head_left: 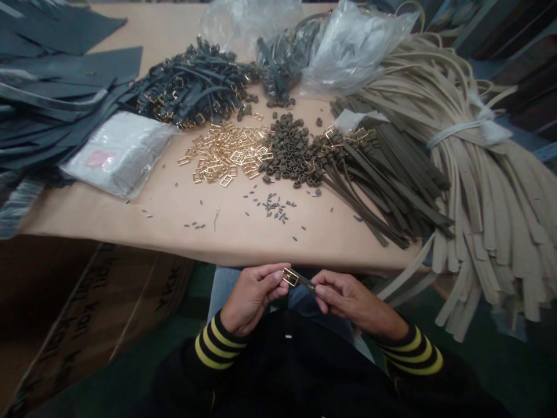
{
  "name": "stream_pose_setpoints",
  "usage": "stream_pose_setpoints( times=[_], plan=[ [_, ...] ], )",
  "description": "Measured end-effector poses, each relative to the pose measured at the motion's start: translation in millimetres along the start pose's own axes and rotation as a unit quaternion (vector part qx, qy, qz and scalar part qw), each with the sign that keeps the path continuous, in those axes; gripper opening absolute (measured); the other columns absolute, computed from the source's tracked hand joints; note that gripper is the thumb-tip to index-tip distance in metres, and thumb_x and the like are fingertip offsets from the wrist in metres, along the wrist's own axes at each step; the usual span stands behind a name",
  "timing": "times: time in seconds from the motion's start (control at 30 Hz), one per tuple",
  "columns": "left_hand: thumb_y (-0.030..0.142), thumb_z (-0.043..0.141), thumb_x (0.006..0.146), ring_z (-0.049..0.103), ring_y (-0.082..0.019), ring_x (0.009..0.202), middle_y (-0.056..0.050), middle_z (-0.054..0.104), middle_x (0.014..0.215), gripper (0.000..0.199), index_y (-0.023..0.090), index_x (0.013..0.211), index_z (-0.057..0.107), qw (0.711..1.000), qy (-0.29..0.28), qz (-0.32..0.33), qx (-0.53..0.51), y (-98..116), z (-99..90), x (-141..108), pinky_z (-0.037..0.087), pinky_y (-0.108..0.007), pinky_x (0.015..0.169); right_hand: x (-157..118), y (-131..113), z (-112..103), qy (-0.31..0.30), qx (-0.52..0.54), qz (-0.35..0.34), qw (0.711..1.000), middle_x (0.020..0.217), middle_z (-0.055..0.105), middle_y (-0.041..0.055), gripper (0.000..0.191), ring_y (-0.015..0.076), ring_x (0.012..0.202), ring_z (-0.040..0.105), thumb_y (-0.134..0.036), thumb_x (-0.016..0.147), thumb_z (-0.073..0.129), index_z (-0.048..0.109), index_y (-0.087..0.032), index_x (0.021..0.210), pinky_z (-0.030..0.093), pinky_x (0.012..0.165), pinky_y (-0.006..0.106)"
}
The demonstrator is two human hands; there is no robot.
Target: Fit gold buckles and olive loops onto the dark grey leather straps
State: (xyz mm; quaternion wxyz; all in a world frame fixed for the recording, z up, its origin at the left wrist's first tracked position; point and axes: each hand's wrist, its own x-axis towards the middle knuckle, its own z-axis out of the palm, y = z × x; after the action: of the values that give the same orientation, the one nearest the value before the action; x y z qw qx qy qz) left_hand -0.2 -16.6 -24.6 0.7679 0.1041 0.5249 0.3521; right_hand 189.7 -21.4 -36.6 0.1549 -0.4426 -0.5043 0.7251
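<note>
Over my lap, just off the table's front edge, my left hand [265, 285] pinches a small gold buckle [290, 277] between thumb and fingers. A dark olive strap [304, 281] runs from the buckle to the right, and my right hand [342, 295] grips it between thumb and forefinger. Whether the strap passes through the buckle is too small to tell. Beyond the hands lie a heap of loose gold buckles [232, 152] and a heap of dark olive strap loops [289, 148]. Small dark cut bits [275, 208] are scattered nearer the edge.
Olive straps [391, 174] lie right of the loops, beside a tied bundle of beige straps [491, 197] hanging over the edge. Black buckled straps [187, 87] are piled at the back left, near a plastic-wrapped packet [119, 152]. A cardboard box [96, 313] stands below left.
</note>
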Motion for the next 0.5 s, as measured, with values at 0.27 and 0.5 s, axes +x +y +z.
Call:
stream_pose_setpoints(
  times=[0.27,0.5],
  plan=[
    [0.008,0.066,0.064,0.055,-0.004,0.049,-0.003,0.062,0.058,0.016,0.006,0.081,0.067,0.998,-0.026,-0.046,-0.022,-1.1,-3.2,-1.6,0.049,-0.009,0.049,-1.6,-0.1,-6.6,-0.047,0.031,0.029,0.998,0.055,0.046,-0.0045,0.033,0.0014,0.037,0.028,-0.045,0.079,0.047,0.047,-0.012,0.078,0.016,0.036,0.017],
    [0.004,0.058,0.071,0.056,-0.004,0.048,-0.004,0.062,0.060,0.013,0.005,0.080,0.067,0.998,-0.013,-0.064,-0.015,-3.7,-2.5,-1.8,0.049,-0.009,0.050,-4.9,-0.4,-7.3,-0.041,0.022,0.045,0.998,0.053,0.046,-0.0055,0.032,0.0015,0.036,0.027,-0.045,0.079,0.046,0.047,-0.013,0.077,0.016,0.035,0.017]
  ],
)
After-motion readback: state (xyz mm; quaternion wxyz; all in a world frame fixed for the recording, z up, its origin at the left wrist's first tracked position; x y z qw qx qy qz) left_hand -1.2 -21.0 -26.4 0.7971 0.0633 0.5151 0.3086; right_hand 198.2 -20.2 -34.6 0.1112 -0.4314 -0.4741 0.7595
